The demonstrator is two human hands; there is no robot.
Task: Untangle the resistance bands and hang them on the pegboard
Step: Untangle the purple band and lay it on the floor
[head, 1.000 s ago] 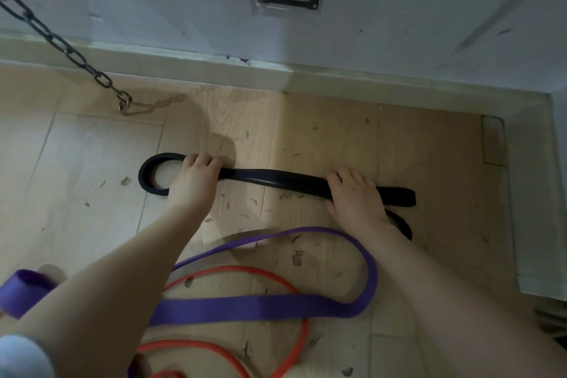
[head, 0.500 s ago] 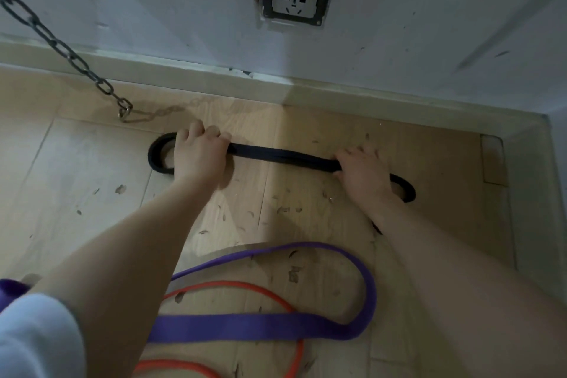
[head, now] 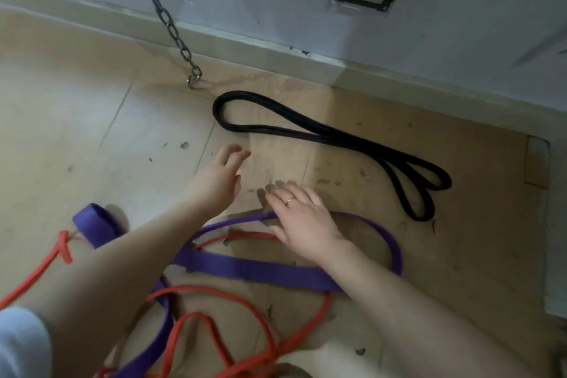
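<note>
Head view, floor by the wall. Item one: black band point(head: 331, 135), folded flat, lying apart from both hands near the skirting; we judge it already freed. Item two: purple band point(head: 254, 268), crossed by the red band point(head: 242, 304) in several places. Left hand point(head: 216, 181) hovers empty, fingers loosely spread. Right hand point(head: 302, 221) lies flat, fingers spread, on the purple loop's upper edge, gripping nothing. Pegboard not visible. For this step we advise pinning purple with one hand and drawing red out loop by loop, never tugging the knot point(head: 63, 247).
</note>
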